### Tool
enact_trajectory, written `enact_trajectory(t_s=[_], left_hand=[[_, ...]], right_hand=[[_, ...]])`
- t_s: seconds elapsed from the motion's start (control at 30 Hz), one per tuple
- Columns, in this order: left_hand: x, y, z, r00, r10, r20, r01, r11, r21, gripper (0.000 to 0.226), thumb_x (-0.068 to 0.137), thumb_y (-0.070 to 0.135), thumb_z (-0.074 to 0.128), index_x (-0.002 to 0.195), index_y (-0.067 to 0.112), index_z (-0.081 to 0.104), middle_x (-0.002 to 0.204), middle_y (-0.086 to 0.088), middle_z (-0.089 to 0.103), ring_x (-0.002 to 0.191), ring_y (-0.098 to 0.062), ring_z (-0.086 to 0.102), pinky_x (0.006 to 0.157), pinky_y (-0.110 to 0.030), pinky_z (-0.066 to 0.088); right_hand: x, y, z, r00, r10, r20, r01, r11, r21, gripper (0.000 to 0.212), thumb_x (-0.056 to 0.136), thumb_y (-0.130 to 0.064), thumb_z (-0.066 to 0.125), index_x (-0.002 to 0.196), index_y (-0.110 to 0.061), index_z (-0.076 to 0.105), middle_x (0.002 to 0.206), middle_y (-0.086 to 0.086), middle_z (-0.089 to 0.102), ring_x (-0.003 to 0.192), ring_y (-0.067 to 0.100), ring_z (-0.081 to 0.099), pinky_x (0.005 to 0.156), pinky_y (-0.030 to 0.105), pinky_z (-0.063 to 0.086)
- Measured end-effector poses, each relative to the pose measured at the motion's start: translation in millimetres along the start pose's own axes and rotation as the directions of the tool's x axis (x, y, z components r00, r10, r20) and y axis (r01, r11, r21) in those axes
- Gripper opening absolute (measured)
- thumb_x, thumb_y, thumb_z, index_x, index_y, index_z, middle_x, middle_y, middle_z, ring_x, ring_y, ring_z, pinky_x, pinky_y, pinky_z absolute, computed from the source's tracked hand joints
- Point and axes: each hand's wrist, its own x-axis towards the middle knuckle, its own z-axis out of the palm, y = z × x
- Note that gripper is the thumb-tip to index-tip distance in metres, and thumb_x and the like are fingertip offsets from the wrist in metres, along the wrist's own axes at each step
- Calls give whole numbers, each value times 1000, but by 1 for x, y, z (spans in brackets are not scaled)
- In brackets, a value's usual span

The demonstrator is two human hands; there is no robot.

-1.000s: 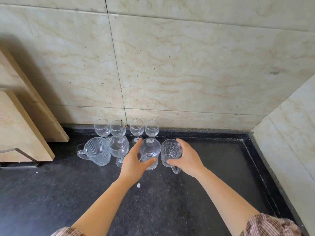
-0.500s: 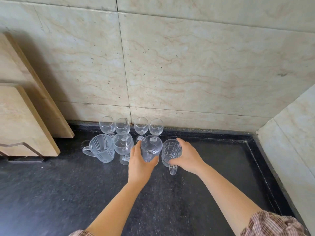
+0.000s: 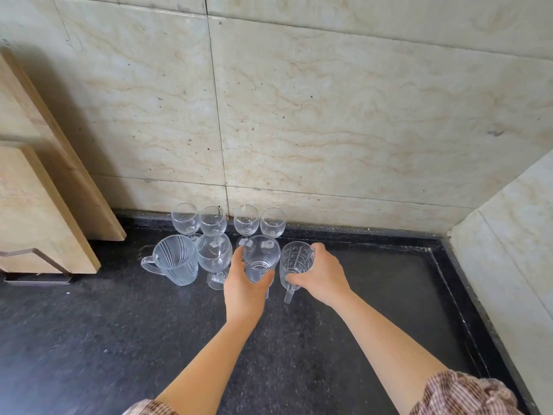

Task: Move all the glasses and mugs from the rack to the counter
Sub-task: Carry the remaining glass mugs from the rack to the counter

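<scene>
On the black counter (image 3: 119, 339) near the wall, my left hand (image 3: 244, 290) wraps a clear ribbed glass mug (image 3: 259, 259). Beside it, my right hand (image 3: 321, 274) grips a clear grid-patterned mug (image 3: 296, 262) whose handle points toward me. Both mugs stand upright, at or just above the counter. To their left are a large wine glass (image 3: 215, 253) and a striped glass mug (image 3: 175, 260). Behind, several small wine glasses (image 3: 245, 220) line the wall. The rack is out of view.
Wooden cutting boards (image 3: 45, 211) lean at the left in a metal holder (image 3: 36, 265). Marble wall tiles (image 3: 329, 130) close the back, and a side wall (image 3: 508, 250) bounds the counter on the right, behind its raised rim.
Both hands have kept hold of their mugs and shifted them slightly toward the row of glasses. The camera view has drifted a little.
</scene>
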Motion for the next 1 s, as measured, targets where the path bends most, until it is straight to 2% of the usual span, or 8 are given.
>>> enact_trajectory(t_s=[0.2, 0.37, 0.47, 0.6, 0.67, 0.73, 0.8, 1.0], left_hand=[[1, -3, -4, 1000, -13, -1, 13, 1000, 27, 81, 78, 33, 75, 145, 31, 30, 93, 33, 43, 73, 31, 46, 61, -6, 39], [1, -5, -8, 1000, -9, 9, 9, 1000, 17, 83, 78, 35, 75, 147, 33, 28, 125, 13, 53, 103, 5, 49, 79, -18, 40], [1, -2, -7, 999, -10, 31, 10, 1000, 20, 77, 80, 34, 73, 144, 36, 30, 117, 23, 48, 98, 9, 44, 77, -17, 39], [-3, 0, -12, 999, -10, 38, 7, 998, 60, 52, 79, 33, 72, 118, 48, 41, 89, 41, 48, 81, 23, 48, 62, -5, 33], [-10, 0, -15, 999, -15, 43, 12, 998, 62, 50, 80, 35, 72, 122, 39, 46, 91, 40, 48, 88, 15, 52, 62, -5, 33], [-20, 1, -22, 998, -41, 43, 38, 998, 58, 64, 80, 40, 71, 136, 23, 44, 114, 24, 57, 109, -6, 57, 73, -10, 42], [-32, 4, -37, 997, -68, 33, 65, 995, 74, 74, 81, 46, 69, 143, 19, 39, 136, 6, 54, 112, -12, 60, 80, -15, 48], [-73, 12, -119, 983, -81, -165, 102, 987, 122, 60, 86, 44, 63, 138, 21, 45, 134, -1, 57, 119, -19, 55, 84, -28, 45]], right_hand=[[0, 0, -1, 1000, 8, -2, -8, 1000, -3, 71, 56, -45, 85, 112, -22, 45, 105, -6, 60, 91, 17, 61, 76, 36, 55], [2, 1, -5, 999, 10, 37, -10, 1000, 16, 76, 57, -41, 85, 119, -23, 45, 110, -5, 60, 95, 17, 60, 79, 36, 54], [1, 2, -4, 999, 0, 41, -1, 1000, 20, 76, 59, -39, 85, 121, -23, 45, 116, -4, 59, 99, 17, 59, 83, 37, 52], [-6, 1, -5, 999, -13, 48, 13, 1000, 2, 86, 59, -42, 84, 130, -20, 42, 126, -1, 54, 109, 18, 56, 90, 39, 51], [-11, -1, -9, 999, -34, 29, 35, 999, -36, 97, 62, -44, 83, 141, -18, 34, 137, 1, 46, 122, 20, 49, 97, 40, 47], [-17, -4, -12, 995, -91, -31, 88, 992, -87, 94, 69, -44, 80, 144, -16, 32, 142, 2, 40, 130, 21, 40, 101, 38, 41], [-26, -15, -14, 979, -185, -88, 175, 978, -116, 82, 75, -41, 76, 141, -14, 36, 142, 2, 42, 131, 21, 36, 102, 34, 38], [-69, -82, 7, 882, -471, 28, 472, 879, -64, 56, 85, -38, 66, 133, -17, 44, 131, 0, 48, 125, 17, 40, 96, 28, 35]])
